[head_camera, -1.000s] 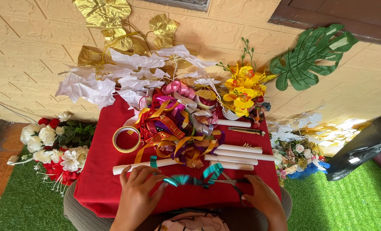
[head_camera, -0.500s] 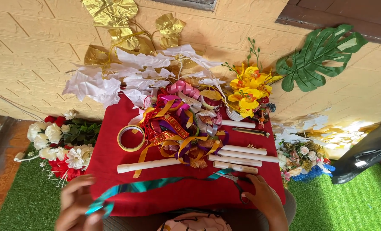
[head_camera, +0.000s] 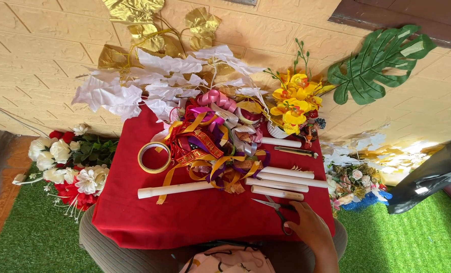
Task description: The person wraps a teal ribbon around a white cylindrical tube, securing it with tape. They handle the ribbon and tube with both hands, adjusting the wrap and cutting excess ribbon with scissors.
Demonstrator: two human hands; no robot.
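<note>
My right hand point(head_camera: 312, 231) rests at the front right of a red cloth point(head_camera: 200, 222) that covers a low table. Its fingers close on the handles of a pair of scissors point(head_camera: 272, 207), which lie flat with the blades pointing left. Just beyond the scissors lie three white tubes point(head_camera: 286, 181) side by side. A longer white tube point(head_camera: 172, 190) lies to the left, under a tangled pile of coloured ribbons point(head_camera: 210, 149). My left hand is out of view.
A roll of tape point(head_camera: 153, 157) lies left of the ribbons. White fabric leaves point(head_camera: 129, 88), gold leaves point(head_camera: 134, 20) and yellow artificial flowers point(head_camera: 293, 103) stand at the back against the wall. Flower bunches point(head_camera: 68, 169) lie on green turf point(head_camera: 28, 237) at both sides.
My left hand pulled a teal ribbon off to the left, and both have left the view. My right hand has let go of the ribbon's end and settled on the scissors.
</note>
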